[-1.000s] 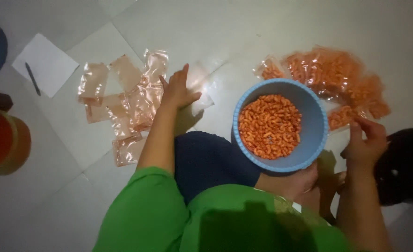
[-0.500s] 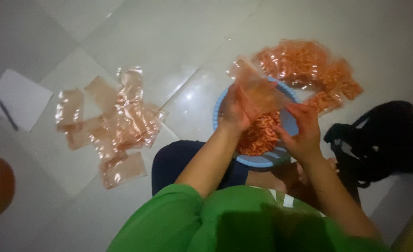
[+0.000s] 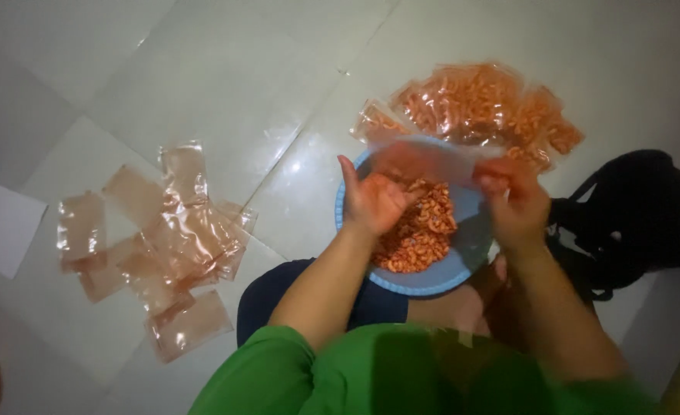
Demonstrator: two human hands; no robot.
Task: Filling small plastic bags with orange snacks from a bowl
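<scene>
A blue bowl of small orange dried shrimp rests on my lap. Above it I hold a small clear plastic bag stretched flat between both hands. My left hand grips the bag's left end, palm turned up over the bowl. My right hand pinches its right end. The bag is blurred, and I cannot tell whether anything is inside it.
Several empty clear bags lie scattered on the white tiled floor to the left. Filled bags of shrimp are piled beyond the bowl. A black bag sits at the right, a white paper at the far left.
My left hand left the pile of empty bags with one bag and came over the bowl. My right hand joined it, and the bag now lies flatter between them.
</scene>
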